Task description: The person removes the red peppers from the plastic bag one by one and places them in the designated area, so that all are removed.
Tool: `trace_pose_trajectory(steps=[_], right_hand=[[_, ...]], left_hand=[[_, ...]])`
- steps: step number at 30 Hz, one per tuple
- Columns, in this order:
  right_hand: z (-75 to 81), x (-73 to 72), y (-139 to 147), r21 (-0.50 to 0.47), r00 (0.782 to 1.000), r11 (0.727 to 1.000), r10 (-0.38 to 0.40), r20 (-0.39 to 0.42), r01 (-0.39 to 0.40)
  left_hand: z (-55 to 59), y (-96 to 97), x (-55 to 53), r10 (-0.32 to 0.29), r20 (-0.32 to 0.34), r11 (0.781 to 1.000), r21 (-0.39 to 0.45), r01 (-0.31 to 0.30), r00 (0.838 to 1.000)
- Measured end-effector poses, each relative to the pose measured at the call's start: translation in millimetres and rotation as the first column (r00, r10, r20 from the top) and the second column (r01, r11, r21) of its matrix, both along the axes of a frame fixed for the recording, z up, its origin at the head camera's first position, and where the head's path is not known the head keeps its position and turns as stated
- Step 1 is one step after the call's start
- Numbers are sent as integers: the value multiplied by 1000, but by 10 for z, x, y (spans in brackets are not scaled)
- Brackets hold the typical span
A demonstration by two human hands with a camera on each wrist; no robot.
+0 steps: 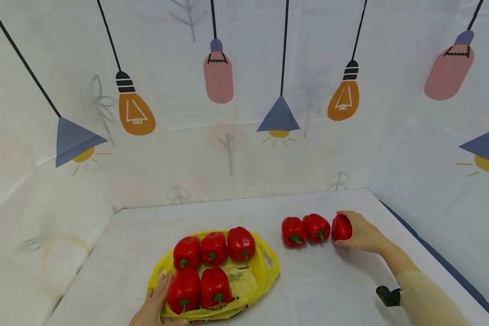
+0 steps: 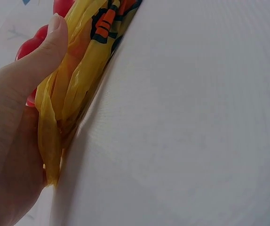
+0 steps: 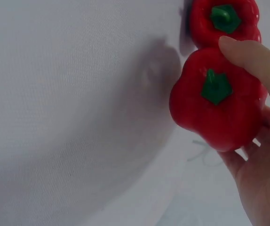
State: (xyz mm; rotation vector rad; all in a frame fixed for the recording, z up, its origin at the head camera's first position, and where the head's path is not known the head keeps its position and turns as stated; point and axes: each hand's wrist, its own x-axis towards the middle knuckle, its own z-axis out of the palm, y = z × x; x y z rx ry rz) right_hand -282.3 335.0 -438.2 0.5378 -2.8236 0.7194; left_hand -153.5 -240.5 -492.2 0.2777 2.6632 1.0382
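Note:
In the head view, a yellow plastic bag (image 1: 265, 253) lies spread on the table with several red bell peppers (image 1: 215, 286) on it. My left hand (image 1: 156, 301) rests against the bag's near left side, fingers extended along its edge. The left wrist view shows the left thumb (image 2: 48, 52) lying along the bunched yellow plastic (image 2: 76, 89). At the right, my right hand (image 1: 364, 233) holds a red bell pepper (image 1: 341, 227) between thumb and fingers. Two more bell peppers (image 1: 317, 227) stand to its left. The held pepper's green stem (image 3: 216, 88) faces the right wrist camera.
A white cloth covers the table (image 1: 309, 280). White sheeting (image 1: 244, 158) printed with lamps and bulbs hangs behind it and at both sides. A dark blue strip (image 1: 440, 258) runs along the table's right edge.

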Motion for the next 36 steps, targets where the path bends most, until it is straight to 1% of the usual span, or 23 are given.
trace_pose_trajectory(steps=[2,4,6,10,14,17,19,22,24,25,29,33,36], right_hand=[[-10,-5,-4,6,1000,1000,12,1,-12],[-14,-7,-10,17,1000,1000,22,-1,-22],[-16,-5,-21,39,1000,999,16,4,-16],[-3,17,-41,65,1000,998,-5,24,3],[4,41,-53,79,1000,997,-16,25,14],[23,62,-58,76,999,996,-38,3,38],[51,79,-68,56,998,996,-61,-19,62],[109,103,-93,0,991,995,-96,-91,97],[156,123,-121,-39,979,993,-112,-167,107],[180,136,-138,-57,970,992,-119,-210,110],[248,177,-208,-99,924,990,-130,-359,100],[281,207,-274,-106,894,991,-118,-431,80],[305,226,-329,-112,880,992,-107,-462,62]], left_hand=[[-11,0,-1,-6,-17,1000,-9,5,1000],[-11,5,-4,-6,-14,1000,-12,6,1000],[-5,8,-4,-8,-19,1000,-14,8,1000],[13,21,4,7,-15,1000,-9,-7,1000],[27,31,6,13,-14,1000,-6,-13,1000],[30,33,6,10,-10,1000,-5,-10,1000],[28,32,6,11,-6,1000,-8,-11,1000],[24,29,11,17,-2,1000,-14,-17,1000],[23,29,18,22,-3,1000,-19,-22,1000],[26,30,20,23,-1,1000,-21,-23,1000],[37,36,26,26,2,999,-31,-26,1000],[40,43,25,27,8,999,-37,-27,1000],[34,43,24,26,11,999,-43,-26,1000]])
